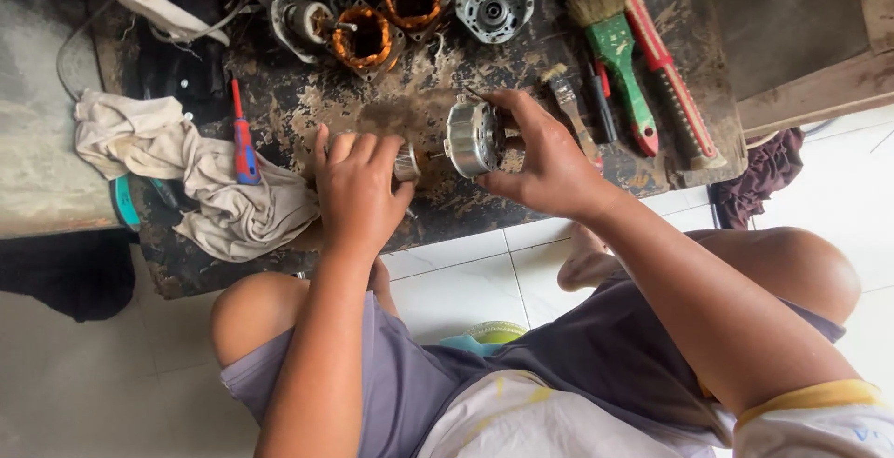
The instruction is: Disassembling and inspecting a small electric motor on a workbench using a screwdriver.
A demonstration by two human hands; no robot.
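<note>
The left hand [358, 188] grips a small metal motor body [406, 162] above the worn dark table [400, 95]. The right hand [545, 160] clasps the round silver end cap [473, 138] just beside it, apart and not yet seated.

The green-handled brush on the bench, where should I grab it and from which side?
Probably take the green-handled brush by its long green handle, coming from above near the lower end. It lies flat, bristles pointing away, with a red-handled tool close on its right, so the fingers fit best across the handle's narrow width.

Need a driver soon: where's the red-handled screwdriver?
Head view, left side: the red-handled screwdriver lies on the worn board, beside the crumpled cloth, left of the left hand.
</note>
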